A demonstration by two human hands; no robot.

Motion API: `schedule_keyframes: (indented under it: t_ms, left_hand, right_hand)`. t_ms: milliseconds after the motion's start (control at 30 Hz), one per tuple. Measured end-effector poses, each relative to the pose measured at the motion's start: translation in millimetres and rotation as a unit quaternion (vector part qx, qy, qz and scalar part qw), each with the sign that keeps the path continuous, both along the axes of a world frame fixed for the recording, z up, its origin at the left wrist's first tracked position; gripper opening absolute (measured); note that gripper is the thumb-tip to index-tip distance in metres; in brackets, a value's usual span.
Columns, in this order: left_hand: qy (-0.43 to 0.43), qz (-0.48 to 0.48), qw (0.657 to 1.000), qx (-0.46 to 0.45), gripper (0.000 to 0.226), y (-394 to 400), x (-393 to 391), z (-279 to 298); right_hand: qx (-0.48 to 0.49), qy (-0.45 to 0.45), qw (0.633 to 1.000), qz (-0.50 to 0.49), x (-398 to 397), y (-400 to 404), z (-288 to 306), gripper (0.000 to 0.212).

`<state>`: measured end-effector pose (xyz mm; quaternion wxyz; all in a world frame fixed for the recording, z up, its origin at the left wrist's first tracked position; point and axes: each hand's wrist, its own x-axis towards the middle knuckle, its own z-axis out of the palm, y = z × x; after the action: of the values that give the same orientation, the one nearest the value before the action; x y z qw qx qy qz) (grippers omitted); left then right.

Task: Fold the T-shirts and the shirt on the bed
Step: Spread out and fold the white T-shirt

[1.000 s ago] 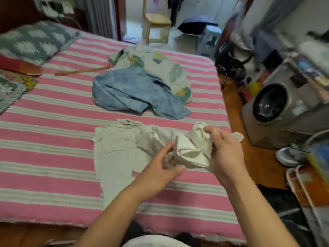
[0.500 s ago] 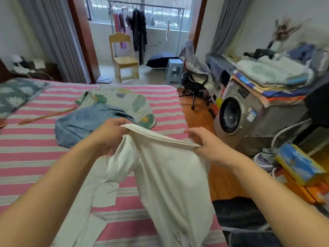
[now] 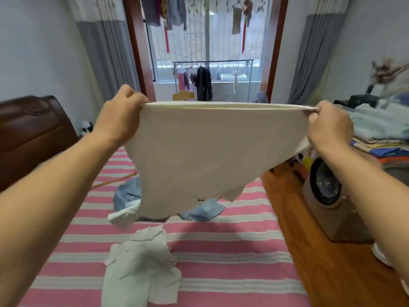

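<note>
Hands hold a cream T-shirt [image 3: 199,156] stretched in the air above the pink striped bed [image 3: 232,251]. The left hand [image 3: 120,117] has its fingers curled tight round one end of the straight upper edge, and the right hand [image 3: 329,127] pinches the other end. The cloth hangs down between them. Below it, a pale crumpled garment [image 3: 139,267] lies on the bed, and a blue garment [image 3: 127,192] lies farther back, partly hidden.

Both arms raised, left hand [image 3: 120,113] and right hand [image 3: 329,127] apparently clenched
</note>
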<state>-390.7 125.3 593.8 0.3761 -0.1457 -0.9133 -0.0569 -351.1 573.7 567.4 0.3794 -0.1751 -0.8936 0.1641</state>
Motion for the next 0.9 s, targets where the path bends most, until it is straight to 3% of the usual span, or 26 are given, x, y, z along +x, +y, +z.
schedule_keyframes:
  t_ms: [100,200,333,500,600,733,800,833,900]
  left_hand:
    - [-0.014,0.038,0.997,-0.067,0.02,-37.5,29.6,-54.9]
    - [-0.083,0.04,0.995,-0.038,0.008,-64.6,71.8,-137.1]
    - [-0.238,0.028,0.969,0.051,0.015,-78.7,127.9,-261.9]
    - [-0.383,0.144,0.892,0.192,0.038,-75.1,189.3,-405.1]
    - [-0.42,0.205,0.822,0.325,0.062,-66.7,224.4,-458.2]
    - [-0.465,0.295,0.68,0.484,0.053,-46.4,255.6,-485.4]
    - [-0.479,0.303,0.654,0.501,0.046,-39.2,258.3,-487.1]
    - [-0.489,0.307,0.659,0.482,0.042,-36.1,257.6,-483.4]
    - [-0.503,0.307,0.694,0.414,0.036,-31.5,253.5,-469.2]
  right_hand:
    - [-0.014,0.043,0.999,0.028,21.6,-9.7,-49.4,0.019]
    - [-0.031,0.015,0.998,0.059,54.2,-18.7,-133.3,0.015]
    - [-0.06,-0.115,0.989,0.076,109.3,-15.5,-252.7,0.022]
    - [-0.1,-0.282,0.954,-0.022,170.5,-2.5,-368.4,0.031]
    - [-0.206,-0.375,0.9,-0.081,199.8,0.3,-407.2,0.037]
    - [-0.426,-0.362,0.818,-0.137,228.3,-2.6,-425.5,0.042]
    - [-0.594,-0.299,0.722,-0.194,236.1,-3.5,-437.0,0.04]
    - [-0.648,-0.27,0.679,-0.215,238.8,-3.1,-442.0,0.037]
    - [-0.672,-0.25,0.659,-0.226,240.6,-5.2,-436.9,0.021]
